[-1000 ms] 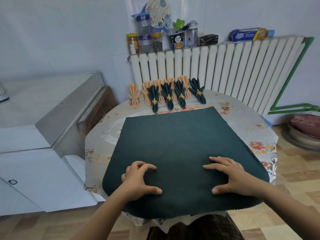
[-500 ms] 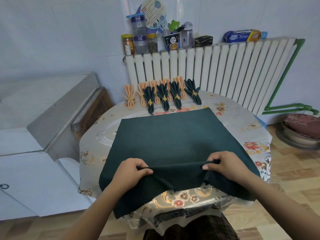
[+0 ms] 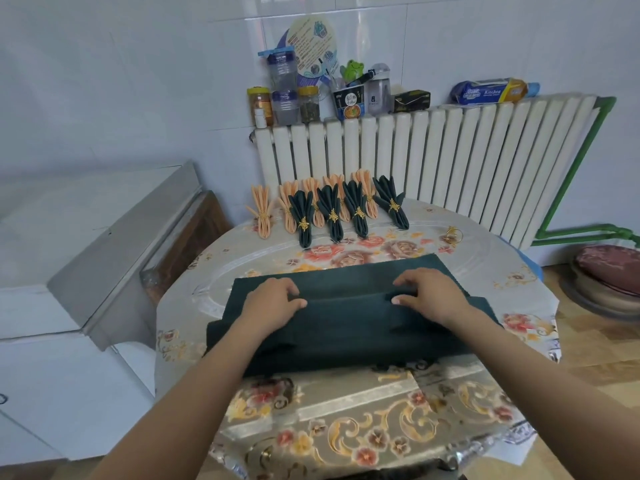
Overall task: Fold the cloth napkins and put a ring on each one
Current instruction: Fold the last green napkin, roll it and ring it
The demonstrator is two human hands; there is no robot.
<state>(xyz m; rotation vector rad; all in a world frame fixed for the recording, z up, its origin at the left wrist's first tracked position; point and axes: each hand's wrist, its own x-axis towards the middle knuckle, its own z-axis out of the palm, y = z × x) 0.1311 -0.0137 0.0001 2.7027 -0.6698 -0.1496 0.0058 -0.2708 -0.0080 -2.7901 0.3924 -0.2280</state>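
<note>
Now both hands, left hand (image 3: pixel 273 301) and right hand (image 3: pixel 427 295), pinch a pleat of the dark green napkin (image 3: pixel 346 327) between curled fingers on the tabletop (image 3: pixel 346 410).

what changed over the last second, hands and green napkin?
The green napkin lay flat and open; both hands pinched its near edge and carried it away from the person, making pleats. The left hand and right hand now pinch a fold at mid-cloth, and bare tablecloth shows in front. The finished napkins and loose ring stayed put.
</note>
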